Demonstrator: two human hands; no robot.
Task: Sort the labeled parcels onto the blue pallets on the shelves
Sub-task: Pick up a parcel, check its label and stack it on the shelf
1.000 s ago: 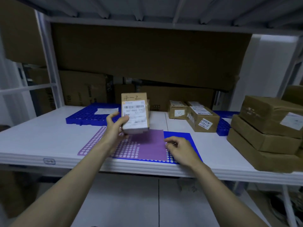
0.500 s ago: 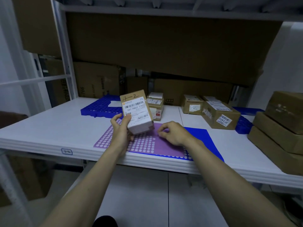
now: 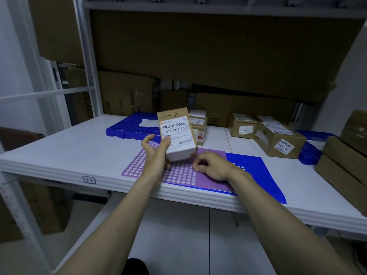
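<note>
Upright, slightly tilted: parcel (image 3: 176, 133), label facing camera, left hand (image 3: 156, 153) gripping.

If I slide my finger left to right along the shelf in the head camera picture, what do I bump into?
shelf tag → back blue pallet → left hand → held parcel → right hand → taped box → stacked boxes

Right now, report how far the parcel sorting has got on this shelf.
Done: a few labeled parcels already sit at the back, though whether they rest on the rear blue pallet is unclear. In hand: the left hand grips a parcel marked 4-2 above the purple perforated mat; the right hand rests there, holding nothing. Left: setting this parcel down.
</note>
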